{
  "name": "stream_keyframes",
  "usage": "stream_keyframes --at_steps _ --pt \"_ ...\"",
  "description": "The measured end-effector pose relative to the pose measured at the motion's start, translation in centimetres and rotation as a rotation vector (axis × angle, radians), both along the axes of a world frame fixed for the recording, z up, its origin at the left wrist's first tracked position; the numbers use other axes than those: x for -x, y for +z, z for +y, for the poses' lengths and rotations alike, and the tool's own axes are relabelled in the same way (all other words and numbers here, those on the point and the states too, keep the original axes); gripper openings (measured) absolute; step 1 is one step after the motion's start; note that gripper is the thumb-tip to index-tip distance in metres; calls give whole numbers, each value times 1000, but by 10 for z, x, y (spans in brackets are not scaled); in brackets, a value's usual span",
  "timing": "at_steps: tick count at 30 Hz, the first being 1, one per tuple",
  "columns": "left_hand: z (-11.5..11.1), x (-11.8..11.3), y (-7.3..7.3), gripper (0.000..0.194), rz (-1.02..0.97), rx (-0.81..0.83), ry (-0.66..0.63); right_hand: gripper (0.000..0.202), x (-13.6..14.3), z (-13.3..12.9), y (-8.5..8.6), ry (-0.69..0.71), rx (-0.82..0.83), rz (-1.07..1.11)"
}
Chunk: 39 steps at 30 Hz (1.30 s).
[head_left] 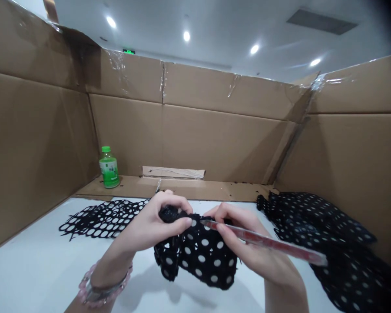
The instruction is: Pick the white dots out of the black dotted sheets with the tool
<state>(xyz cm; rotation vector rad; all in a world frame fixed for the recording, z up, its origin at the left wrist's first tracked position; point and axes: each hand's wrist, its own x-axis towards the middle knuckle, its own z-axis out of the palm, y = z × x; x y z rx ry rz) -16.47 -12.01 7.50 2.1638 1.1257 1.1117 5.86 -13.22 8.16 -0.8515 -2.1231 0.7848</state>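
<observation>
A piece of black fabric with white dots (202,256) hangs above the white table, gathered at its top edge. My left hand (159,217) is closed on that edge, thumb in front and fingers curled behind. My right hand (244,234) grips a slim red tool (273,243) with a pointed tip, possibly tweezers. Its tip meets the fabric's upper edge close to my left thumb, and its blunt end points to the lower right. Part of the fabric's top is hidden behind my fingers.
Black netting with round holes (101,219) lies on the table (29,269) at the left. A pile of black dotted fabric (319,221) is at the right. Cardboard walls (221,139) enclose the table. A green bottle (110,171) stands in the back left corner.
</observation>
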Motion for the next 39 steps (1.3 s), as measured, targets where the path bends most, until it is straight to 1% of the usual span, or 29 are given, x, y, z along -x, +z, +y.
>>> stream_keyframes --at_steps 3,5,8,10,12,14,16,18,19,21,23,25,27,30,33,35,36,37,39 --pt "-3 -4 -1 13 80 -49 59 16 10 -8 -5 -137 -95 -138" --pt "-6 -7 -2 11 119 -66 79 18 19 -14 -10 -234 -203 -190" --pt "-8 -10 -2 11 144 -77 84 21 31 -18 -16 -330 -391 -173" --pt "-7 -8 -2 10 122 -70 80 21 34 -16 -17 -349 -439 -138" --pt "-5 -5 -1 10 43 -45 81 20 32 -12 -15 -316 -393 -85" --pt "-1 -2 0 12 -89 -2 96 19 25 -5 -11 -246 -247 -2" --pt "4 1 0 14 -221 42 138 21 16 3 -8 -185 -81 110" --pt "8 2 0 14 -290 54 183 23 7 9 -7 -130 13 202" --pt "10 3 0 13 -288 51 192 22 3 12 -6 -104 23 237" --pt "13 6 2 14 -206 40 169 21 -1 14 -6 -43 9 283" --pt "16 9 3 17 -83 29 111 19 -3 13 -6 8 -12 298" --pt "16 13 4 25 -34 22 54 19 -2 12 -6 52 -13 277" --pt "14 13 4 32 -61 58 -34 18 1 12 -7 77 -2 247" --pt "10 8 1 34 -114 148 -192 18 6 14 -10 110 9 253" --pt "10 1 -2 26 -180 178 -310 19 7 17 -12 155 7 304" --pt "11 -1 -4 15 -241 203 -359 19 6 18 -12 173 12 332" --pt "11 -2 -5 11 -274 218 -358 19 5 18 -12 177 16 342" --pt "11 -1 -6 10 -305 228 -325 19 4 19 -11 178 23 347" --pt "10 0 -9 15 -340 232 -190 19 2 20 -11 186 36 349"
